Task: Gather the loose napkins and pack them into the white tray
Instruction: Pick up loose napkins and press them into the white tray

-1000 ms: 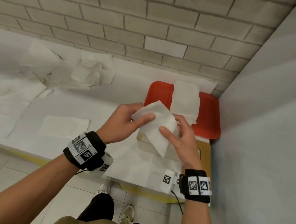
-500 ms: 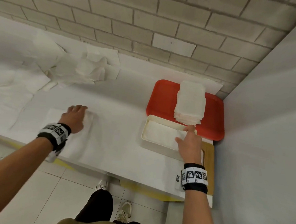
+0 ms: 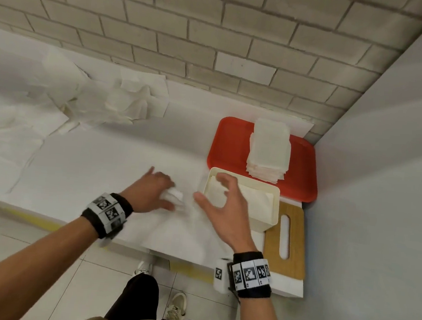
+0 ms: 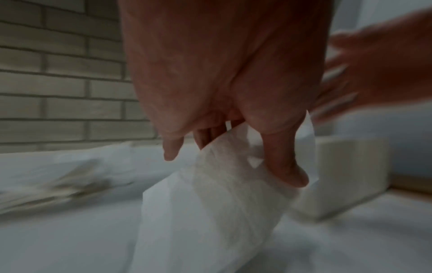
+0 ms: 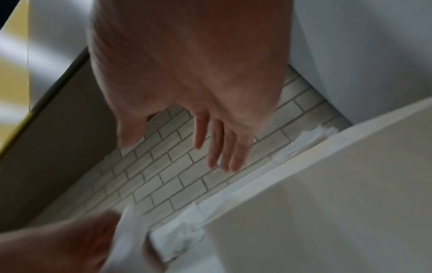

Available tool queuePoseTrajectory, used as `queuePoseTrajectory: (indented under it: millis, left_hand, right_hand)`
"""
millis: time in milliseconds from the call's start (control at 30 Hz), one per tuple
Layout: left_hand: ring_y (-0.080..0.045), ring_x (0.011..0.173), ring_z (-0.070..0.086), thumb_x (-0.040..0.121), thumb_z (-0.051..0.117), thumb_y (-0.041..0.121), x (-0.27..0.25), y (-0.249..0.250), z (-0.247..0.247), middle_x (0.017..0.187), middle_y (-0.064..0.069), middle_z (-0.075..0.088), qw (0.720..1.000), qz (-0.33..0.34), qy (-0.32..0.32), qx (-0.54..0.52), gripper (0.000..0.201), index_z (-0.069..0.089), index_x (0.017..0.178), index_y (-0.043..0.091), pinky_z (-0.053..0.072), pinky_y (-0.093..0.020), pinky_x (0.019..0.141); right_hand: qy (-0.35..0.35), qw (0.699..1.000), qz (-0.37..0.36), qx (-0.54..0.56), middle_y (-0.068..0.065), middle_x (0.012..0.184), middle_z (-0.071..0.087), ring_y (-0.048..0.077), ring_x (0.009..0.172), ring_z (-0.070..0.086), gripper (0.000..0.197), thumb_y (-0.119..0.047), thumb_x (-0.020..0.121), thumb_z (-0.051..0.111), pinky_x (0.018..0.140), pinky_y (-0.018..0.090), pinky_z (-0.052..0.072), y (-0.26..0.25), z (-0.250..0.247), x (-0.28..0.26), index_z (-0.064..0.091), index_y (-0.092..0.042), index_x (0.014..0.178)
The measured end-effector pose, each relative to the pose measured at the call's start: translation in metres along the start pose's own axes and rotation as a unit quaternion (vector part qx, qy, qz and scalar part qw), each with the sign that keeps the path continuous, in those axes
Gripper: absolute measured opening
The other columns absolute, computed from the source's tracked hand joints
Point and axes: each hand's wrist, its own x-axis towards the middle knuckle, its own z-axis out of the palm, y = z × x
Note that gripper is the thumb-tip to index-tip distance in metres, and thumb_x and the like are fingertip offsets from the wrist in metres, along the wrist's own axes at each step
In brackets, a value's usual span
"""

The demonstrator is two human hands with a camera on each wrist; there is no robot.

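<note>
- Because the napkin (image 3: 174, 199) must go into the white tray (image 3: 271, 214), our left hand (image 3: 150, 191) pinches it just left of the tray in the head view, while our right hand (image 3: 226, 205) hovers spread and empty over the tray's near corner, likely ready to help; the tray already holds flat napkins.
- Seen from the left wrist, thumb and fingers (image 4: 284, 166) nip the napkin's top; it drapes to the counter.
- Seen from the right wrist, the fingers (image 5: 217, 147) hang loose, gripping nothing.
</note>
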Motion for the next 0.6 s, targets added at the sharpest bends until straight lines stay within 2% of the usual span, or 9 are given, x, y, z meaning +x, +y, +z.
queuePoseTrajectory:
  millis: [33,100,200,233,267,333,400,500,600]
  left_hand:
    - [-0.021,0.117,0.066,0.088,0.081,0.054,0.001,0.027,-0.006,0.116,0.001,0.074,0.999,0.040,0.017,-0.028,0.048,0.070,0.121,0.021,0.021,-0.048,0.125]
    - [-0.018,0.102,0.071,0.091,0.079,0.046,0.006,0.070,-0.021,0.101,0.008,0.077,0.992,0.105,0.054,-0.053,0.031,0.066,0.108,0.025,0.027,-0.048,0.121]
    - [-0.018,0.089,0.067,0.086,0.080,0.059,0.014,0.104,-0.040,0.095,0.010,0.074,0.984,0.143,0.078,-0.068,0.040,0.063,0.103,0.027,0.040,-0.039,0.096]
    - [-0.016,0.083,0.063,0.082,0.081,0.064,0.016,0.110,-0.047,0.090,0.012,0.070,0.983,0.149,0.073,-0.074,0.046,0.061,0.103,0.027,0.043,-0.037,0.086]
    - [-0.013,0.080,0.061,0.079,0.083,0.065,0.019,0.114,-0.053,0.088,0.015,0.067,0.983,0.146,0.057,-0.091,0.049,0.062,0.103,0.028,0.045,-0.034,0.078]
    - [-0.006,0.079,0.062,0.077,0.088,0.060,0.025,0.118,-0.064,0.087,0.017,0.068,0.979,0.140,0.013,-0.149,0.040,0.066,0.099,0.034,0.048,-0.027,0.071]
    - [-0.006,0.080,0.065,0.081,0.088,0.053,0.034,0.114,-0.069,0.086,0.014,0.073,0.972,0.129,-0.005,-0.197,0.027,0.072,0.089,0.033,0.049,-0.024,0.071]
    - [-0.011,0.090,0.069,0.087,0.087,0.043,0.054,0.103,-0.058,0.095,0.008,0.075,0.962,0.070,0.025,-0.264,0.024,0.077,0.094,0.022,0.053,-0.028,0.075]
    - [-0.015,0.094,0.067,0.088,0.087,0.028,0.075,0.101,-0.033,0.094,0.011,0.070,0.963,0.022,0.079,-0.257,0.021,0.071,0.101,0.024,0.045,-0.022,0.076]
  right_hand:
    - [-0.021,0.999,0.017,0.021,-0.017,0.136,0.064,0.001,0.121,0.060,0.080,-0.065,0.079,0.088,0.105,0.021,0.049,-0.002,0.004,-0.001,0.050,-0.039,0.143]
    - [-0.002,0.997,0.030,0.064,-0.013,0.114,0.073,0.002,0.104,0.069,0.068,-0.057,0.074,0.094,0.090,0.023,0.057,-0.004,0.002,-0.004,0.059,-0.039,0.130]
    - [0.075,0.993,0.014,0.095,-0.005,0.093,0.077,0.016,0.087,0.073,0.031,-0.037,0.084,0.093,0.083,0.047,0.061,-0.003,-0.019,-0.009,0.069,-0.028,0.102]
    - [0.087,0.991,0.007,0.104,-0.002,0.090,0.076,0.021,0.085,0.072,0.024,-0.031,0.087,0.091,0.083,0.051,0.059,-0.001,-0.030,-0.011,0.070,-0.024,0.097]
    - [0.095,0.988,0.000,0.120,-0.001,0.090,0.076,0.022,0.086,0.072,0.021,-0.026,0.089,0.090,0.083,0.049,0.058,-0.001,-0.041,-0.014,0.070,-0.021,0.095]
    - [0.119,0.981,-0.007,0.150,-0.002,0.097,0.080,0.016,0.093,0.076,0.020,-0.018,0.089,0.090,0.087,0.039,0.059,0.000,-0.065,-0.017,0.073,-0.015,0.098]
    - [0.148,0.975,0.011,0.163,-0.002,0.105,0.082,0.017,0.101,0.078,0.022,-0.014,0.089,0.089,0.092,0.040,0.062,0.005,-0.084,-0.017,0.074,-0.015,0.105]
    - [0.206,0.969,0.056,0.124,-0.006,0.105,0.082,0.015,0.099,0.079,0.027,-0.017,0.091,0.088,0.093,0.048,0.063,0.032,-0.099,-0.005,0.070,-0.024,0.109]
    - [0.259,0.962,0.089,-0.021,-0.003,0.104,0.078,0.019,0.095,0.076,0.034,-0.021,0.092,0.086,0.090,0.045,0.063,0.055,-0.098,0.008,0.062,-0.026,0.116]
